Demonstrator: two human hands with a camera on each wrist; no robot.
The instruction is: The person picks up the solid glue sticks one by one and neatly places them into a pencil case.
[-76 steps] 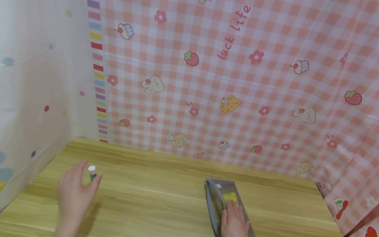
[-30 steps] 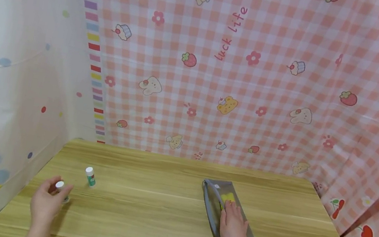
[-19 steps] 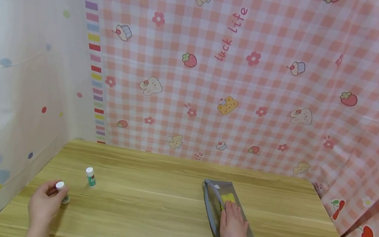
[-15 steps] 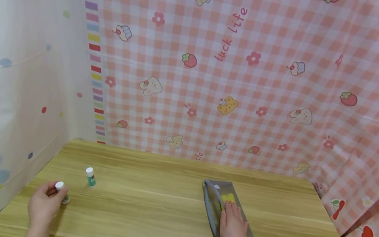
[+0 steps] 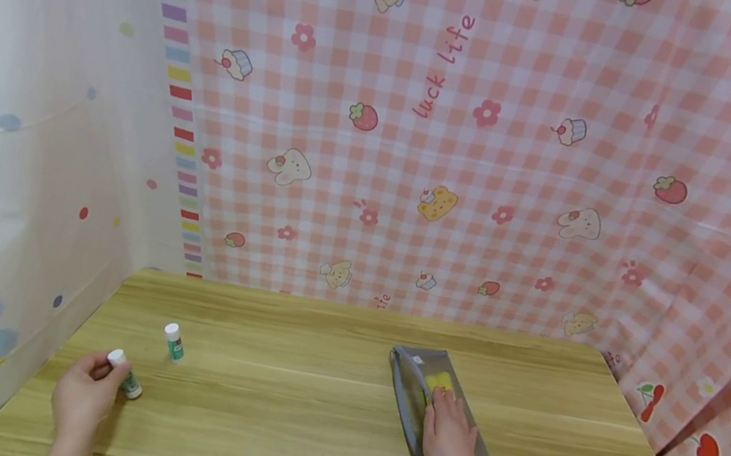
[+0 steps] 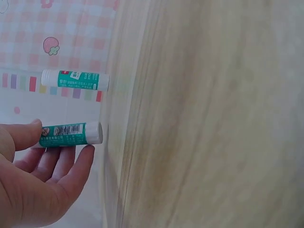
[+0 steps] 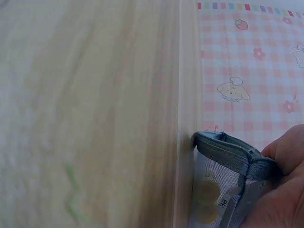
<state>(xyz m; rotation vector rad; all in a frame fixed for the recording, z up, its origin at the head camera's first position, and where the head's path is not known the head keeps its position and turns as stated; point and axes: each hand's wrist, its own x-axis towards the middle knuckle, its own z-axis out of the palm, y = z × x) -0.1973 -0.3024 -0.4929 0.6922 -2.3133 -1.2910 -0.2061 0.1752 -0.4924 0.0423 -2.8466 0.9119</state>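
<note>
My left hand (image 5: 86, 387) pinches a green-and-white glue stick (image 5: 130, 384) near its white cap, between thumb and fingers. It tilts, its base turned right; in the left wrist view the green label with a barcode (image 6: 69, 130) shows. A second glue stick (image 5: 174, 343) stands upright on the table just beyond. My right hand (image 5: 449, 438) holds a grey mesh zip pouch (image 5: 407, 407), fingers laid over its side; in the right wrist view the thumb (image 7: 287, 149) is at the zip edge. Yellow round-ended things (image 7: 207, 191) show through the mesh.
The wooden table (image 5: 276, 400) spreads between the two hands. A pink checked cloth (image 5: 395, 144) hangs behind its far edge, and a white cartoon cloth (image 5: 39, 162) hangs along the left side.
My left hand has left the standing glue stick, moved left and nearer, and taken hold of the other one. That stick's base has since swung a little right. The right hand has stayed put.
</note>
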